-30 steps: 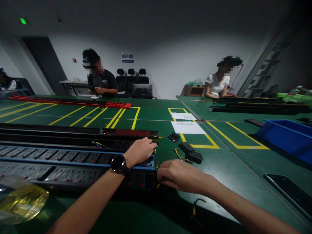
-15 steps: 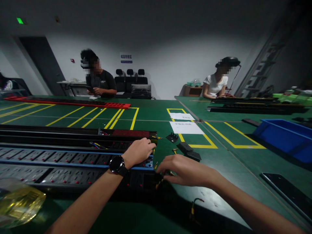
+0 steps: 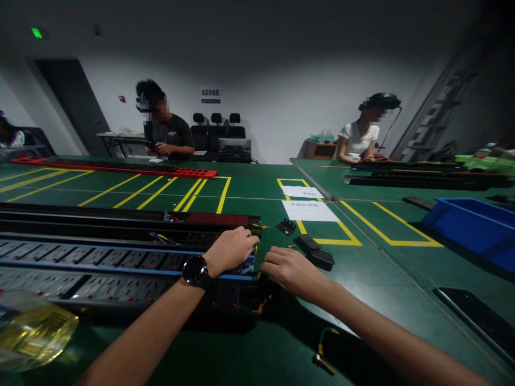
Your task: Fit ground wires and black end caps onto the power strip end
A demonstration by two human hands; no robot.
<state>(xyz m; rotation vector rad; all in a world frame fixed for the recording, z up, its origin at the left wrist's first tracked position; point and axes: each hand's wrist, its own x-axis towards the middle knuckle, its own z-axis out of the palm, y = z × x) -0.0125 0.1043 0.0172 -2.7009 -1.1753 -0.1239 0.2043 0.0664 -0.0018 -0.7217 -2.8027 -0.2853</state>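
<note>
Over the right end of a blue-edged power strip point(image 3: 132, 258), my left hand point(image 3: 233, 249), with a watch on the wrist, is closed with curled fingers; what they grip is hidden. My right hand point(image 3: 292, 271) is closed just off the end of that strip, its fingertips pressed together, and whatever is in them cannot be made out. Nearer to me lies a black power strip point(image 3: 120, 287) with a yellow wire point(image 3: 263, 304) poking out of its end. Behind, dark strip housings point(image 3: 100, 220) run parallel, with coloured wires point(image 3: 161, 237) in one of them.
Black end caps point(image 3: 319, 258) and paper labels point(image 3: 309, 210) lie beyond my right hand. A loose yellow-green wire point(image 3: 322, 354) is in front. At right are a phone point(image 3: 475, 316) and a blue bin point(image 3: 475, 230); at left, a bottle point(image 3: 36, 332). Two people work across the table.
My right hand has risen slightly and its fingers, spread before, have drawn together by the strip's end. My left hand has stayed in place on the strip. The view has shifted a little.
</note>
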